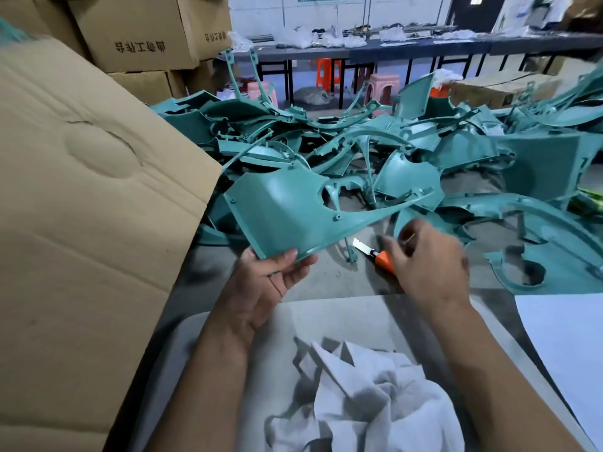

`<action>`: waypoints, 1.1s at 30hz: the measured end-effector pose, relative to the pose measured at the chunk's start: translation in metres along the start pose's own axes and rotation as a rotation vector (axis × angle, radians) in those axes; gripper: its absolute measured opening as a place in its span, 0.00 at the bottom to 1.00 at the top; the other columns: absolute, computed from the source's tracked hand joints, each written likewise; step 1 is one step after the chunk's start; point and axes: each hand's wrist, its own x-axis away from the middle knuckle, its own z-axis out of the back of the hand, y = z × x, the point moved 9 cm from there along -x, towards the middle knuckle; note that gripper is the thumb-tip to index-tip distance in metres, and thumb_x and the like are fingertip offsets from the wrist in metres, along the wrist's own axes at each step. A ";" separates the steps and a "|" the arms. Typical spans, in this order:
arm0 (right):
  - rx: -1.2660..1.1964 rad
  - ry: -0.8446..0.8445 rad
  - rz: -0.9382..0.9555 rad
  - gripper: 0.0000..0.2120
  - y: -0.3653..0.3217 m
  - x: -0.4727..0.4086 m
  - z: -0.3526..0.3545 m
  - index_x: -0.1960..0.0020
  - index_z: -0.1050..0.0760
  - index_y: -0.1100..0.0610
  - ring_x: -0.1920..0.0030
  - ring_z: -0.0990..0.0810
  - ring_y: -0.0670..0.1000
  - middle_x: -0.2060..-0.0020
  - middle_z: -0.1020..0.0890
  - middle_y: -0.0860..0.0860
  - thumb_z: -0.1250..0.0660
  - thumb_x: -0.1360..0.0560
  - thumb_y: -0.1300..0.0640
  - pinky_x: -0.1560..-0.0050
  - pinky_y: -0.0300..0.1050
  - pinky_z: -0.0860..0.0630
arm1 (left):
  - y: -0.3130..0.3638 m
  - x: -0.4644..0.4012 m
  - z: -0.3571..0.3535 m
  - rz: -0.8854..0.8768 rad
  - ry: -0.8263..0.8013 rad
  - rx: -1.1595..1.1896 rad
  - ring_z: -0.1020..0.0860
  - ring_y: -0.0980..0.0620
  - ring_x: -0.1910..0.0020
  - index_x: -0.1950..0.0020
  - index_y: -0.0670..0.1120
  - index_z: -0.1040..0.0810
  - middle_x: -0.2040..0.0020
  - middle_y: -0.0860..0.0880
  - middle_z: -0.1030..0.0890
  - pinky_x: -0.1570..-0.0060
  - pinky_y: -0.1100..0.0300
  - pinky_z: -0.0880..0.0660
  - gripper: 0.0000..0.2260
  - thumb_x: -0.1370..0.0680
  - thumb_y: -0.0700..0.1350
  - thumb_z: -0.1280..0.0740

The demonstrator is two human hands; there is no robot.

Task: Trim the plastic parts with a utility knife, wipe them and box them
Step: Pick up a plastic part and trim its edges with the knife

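My left hand (pixel 274 282) grips the near corner of a large teal plastic part (pixel 287 207) and holds it up over the table, tilted, with its cut-out to the right. To its right an orange utility knife (pixel 380 257) lies low over the table with its blade out, pointing left. My right hand (pixel 430 265) is blurred and covers the back of the knife, its fingers curled over the handle. A crumpled white cloth (pixel 368 396) lies in front of me, below both arms.
A big pile of teal plastic parts (pixel 408 141) covers the table beyond. A large cardboard box flap (pixel 98 190) stands at the left, with stacked cartons (pixel 140 31) behind it. A white sheet (pixel 571 340) lies at the right. Stools and a long bench stand far back.
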 end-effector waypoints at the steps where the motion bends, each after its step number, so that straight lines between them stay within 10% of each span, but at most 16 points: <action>1: 0.126 -0.169 -0.051 0.18 0.007 0.000 -0.014 0.49 0.24 0.54 0.56 0.19 0.56 0.56 0.18 0.54 0.26 0.24 0.39 0.53 0.51 0.19 | -0.002 0.001 0.001 -0.002 -0.006 -0.021 0.14 0.44 0.56 0.47 0.41 0.14 0.51 0.40 0.14 0.61 0.60 0.18 0.12 0.28 0.34 0.32; 4: 0.270 -0.382 -0.003 0.22 0.005 0.005 -0.029 0.49 0.26 0.52 0.49 0.21 0.58 0.50 0.21 0.53 0.27 0.26 0.35 0.49 0.51 0.21 | 0.006 0.002 -0.001 -0.047 -0.052 -0.069 0.14 0.43 0.53 0.46 0.45 0.13 0.48 0.41 0.14 0.58 0.59 0.18 0.15 0.28 0.32 0.31; 13: 0.001 -0.208 0.280 0.14 -0.041 0.017 -0.022 0.48 0.33 0.54 0.58 0.25 0.57 0.58 0.25 0.50 0.40 0.16 0.42 0.58 0.55 0.26 | 0.027 0.018 -0.026 -0.079 -0.309 -0.041 0.14 0.49 0.57 0.47 0.49 0.12 0.52 0.48 0.13 0.60 0.63 0.19 0.20 0.37 0.36 0.22; 20: -0.081 0.022 0.174 0.19 -0.032 0.011 -0.006 0.56 0.32 0.55 0.72 0.32 0.52 0.71 0.29 0.49 0.49 0.12 0.47 0.72 0.49 0.40 | 0.032 0.004 0.017 -0.229 0.233 -0.187 0.14 0.44 0.52 0.43 0.40 0.18 0.49 0.42 0.14 0.55 0.58 0.18 0.16 0.28 0.27 0.29; 26: -0.341 0.078 0.091 0.20 -0.016 0.009 0.003 0.58 0.29 0.55 0.69 0.21 0.59 0.68 0.21 0.55 0.48 0.13 0.48 0.66 0.57 0.23 | 0.036 -0.003 0.051 -0.297 0.523 -0.344 0.16 0.45 0.44 0.41 0.44 0.18 0.44 0.43 0.15 0.46 0.53 0.18 0.21 0.31 0.27 0.25; 29: -0.376 -0.077 0.292 0.20 -0.041 0.018 -0.004 0.61 0.30 0.49 0.72 0.25 0.49 0.71 0.23 0.48 0.46 0.14 0.42 0.72 0.42 0.30 | 0.044 -0.008 0.037 -0.354 0.335 -0.596 0.16 0.56 0.57 0.60 0.44 0.15 0.59 0.52 0.13 0.59 0.66 0.21 0.12 0.31 0.27 0.28; 33: -0.079 -0.278 0.437 0.24 -0.055 0.030 -0.027 0.66 0.32 0.50 0.70 0.28 0.50 0.72 0.27 0.46 0.45 0.16 0.38 0.67 0.47 0.35 | 0.048 -0.007 0.013 -0.403 0.057 -0.779 0.17 0.55 0.60 0.60 0.39 0.17 0.59 0.45 0.16 0.59 0.66 0.23 0.10 0.35 0.27 0.32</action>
